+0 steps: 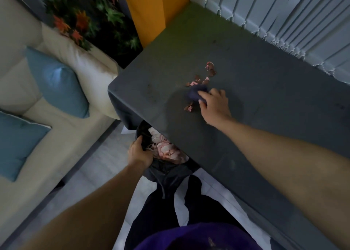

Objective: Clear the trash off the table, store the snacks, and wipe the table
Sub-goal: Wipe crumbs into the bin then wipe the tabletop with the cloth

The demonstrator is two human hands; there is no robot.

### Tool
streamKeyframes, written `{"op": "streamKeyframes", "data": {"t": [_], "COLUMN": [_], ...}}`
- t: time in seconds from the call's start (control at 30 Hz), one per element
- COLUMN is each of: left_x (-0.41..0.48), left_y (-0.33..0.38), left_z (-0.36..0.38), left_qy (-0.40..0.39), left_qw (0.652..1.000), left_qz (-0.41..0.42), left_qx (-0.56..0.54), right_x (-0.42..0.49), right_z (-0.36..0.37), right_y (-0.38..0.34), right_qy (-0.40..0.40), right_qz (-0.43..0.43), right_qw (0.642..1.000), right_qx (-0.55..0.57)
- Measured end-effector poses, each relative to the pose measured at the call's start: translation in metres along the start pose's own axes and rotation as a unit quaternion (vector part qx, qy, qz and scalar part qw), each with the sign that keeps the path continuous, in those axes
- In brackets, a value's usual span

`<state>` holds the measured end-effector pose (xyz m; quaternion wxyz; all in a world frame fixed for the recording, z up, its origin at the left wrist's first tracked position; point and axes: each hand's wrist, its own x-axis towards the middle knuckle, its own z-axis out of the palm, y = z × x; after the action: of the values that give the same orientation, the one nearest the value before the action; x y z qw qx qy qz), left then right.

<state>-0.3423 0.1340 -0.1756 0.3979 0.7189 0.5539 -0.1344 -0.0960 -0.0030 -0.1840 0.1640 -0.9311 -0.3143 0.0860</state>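
I record my left hand (pixel 140 153) gripping the bin (pixel 170 171) rim in the floor gap between sofa (pixel 62 128) and table (pixel 255 69) edge, while my right hand (pixel 214 103) clutches the cloth (pixel 195 94) mid-table, scraps (pixel 194 83) lying just beyond it.

open desk (pixel 265 83) surface runs right of and beyond the scraps (pixel 210 69), up to the blinds (pixel 303 22). the right hand (pixel 215 105), fingers round a cloth (pixel 195 94), sits among the scraps. half under the desk's near edge stands the bin (pixel 170 168), gripped by the left hand (pixel 140 153); a strip of floor lies open between it and the sofa (pixel 56 136).
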Motion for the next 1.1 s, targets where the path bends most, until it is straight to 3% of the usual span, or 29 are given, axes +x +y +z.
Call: {"op": "streamKeyframes", "data": {"t": [0.2, 0.3, 0.37, 0.43, 0.53, 0.6, 0.7, 0.8, 1.0, 1.1], "left_x": [0.003, 0.005, 0.008, 0.008, 0.006, 0.002, -0.003, -0.008, -0.018, -0.025], "left_y": [0.003, 0.005, 0.006, 0.007, 0.005, 0.004, 0.004, 0.005, 0.01, 0.01], "left_z": [-0.003, -0.008, -0.01, -0.01, -0.007, -0.005, -0.004, -0.003, 0.003, 0.006], "left_qy": [-0.019, -0.031, -0.032, -0.032, -0.031, -0.028, -0.024, -0.017, 0.0, 0.012], "left_qw": [1.0, 0.999, 0.999, 0.999, 0.999, 1.0, 1.0, 1.0, 1.0, 1.0], "left_qz": [-0.002, -0.001, 0.0, -0.003, -0.005, -0.006, -0.007, -0.009, -0.012, -0.012], "left_qx": [-0.013, -0.016, -0.013, -0.009, -0.008, -0.006, -0.01, -0.014, -0.026, -0.023], "right_x": [-0.021, -0.018, -0.015, -0.02, -0.038, -0.046, -0.044, -0.046, -0.077, -0.08], "right_z": [0.004, 0.002, 0.004, 0.008, 0.012, 0.015, 0.013, 0.011, 0.02, 0.021], "right_y": [-0.007, -0.004, -0.003, -0.005, -0.013, -0.013, -0.01, -0.014, -0.025, -0.02], "right_qy": [-0.055, 0.026, 0.019, -0.013, -0.071, -0.064, 0.025, -0.008, -0.087, -0.01], "right_qz": [-0.158, -0.095, -0.053, -0.08, -0.187, -0.216, -0.093, -0.033, -0.247, -0.24], "right_qw": [0.981, 0.992, 0.996, 0.995, 0.976, 0.97, 0.993, 0.999, 0.961, 0.966], "right_qx": [0.101, 0.083, 0.063, 0.061, 0.086, 0.093, 0.066, 0.014, 0.088, 0.097]}}
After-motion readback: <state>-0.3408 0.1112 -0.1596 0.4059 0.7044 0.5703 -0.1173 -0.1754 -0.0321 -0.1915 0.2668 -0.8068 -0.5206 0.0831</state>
